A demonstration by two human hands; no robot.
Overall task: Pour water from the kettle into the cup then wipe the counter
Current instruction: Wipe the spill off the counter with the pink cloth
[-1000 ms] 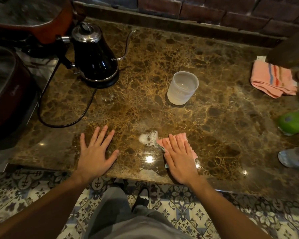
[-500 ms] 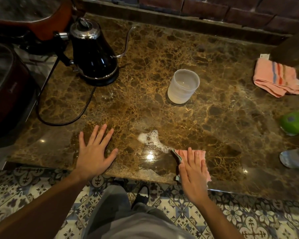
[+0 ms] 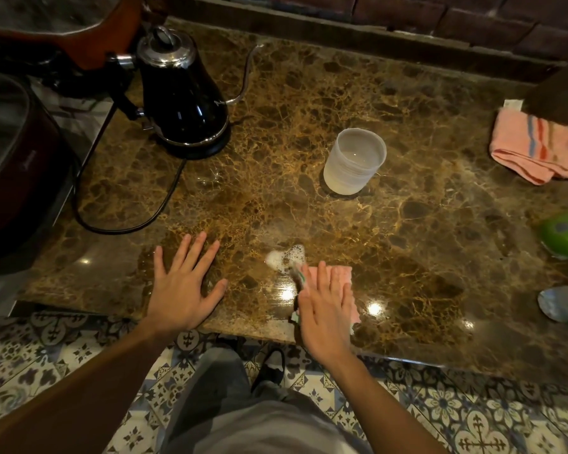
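wiping foam off the marble counter

at your far left a dark red pot (image 3: pixel 10 152) sits beside the glossy brown veined marble counter (image 3: pixel 407 224). the black gooseneck kettle with a chrome lid (image 3: pixel 181 96) stands on its base at the back left, its black cord (image 3: pixel 128 224) looping toward you. your left hand (image 3: pixel 181 286) lies flat on the stone, fingers spread, holding nothing. just right of it a small patch of white foam (image 3: pixel 284 257) sits on the wet surface, touching the pink cleaning cloth (image 3: pixel 341 276) that your right hand (image 3: pixel 325 309) presses down with flat, open fingers near the counter's front edge. the translucent plastic cup (image 3: pixel 354 162) stands upright behind, water inside. a folded pink striped towel (image 3: pixel 532 149) lies far right, a green object (image 3: pixel 564 231) below it. brick wall (image 3: pixel 440 14) runs behind; patterned floor tiles (image 3: pixel 79 355) lie beneath you.
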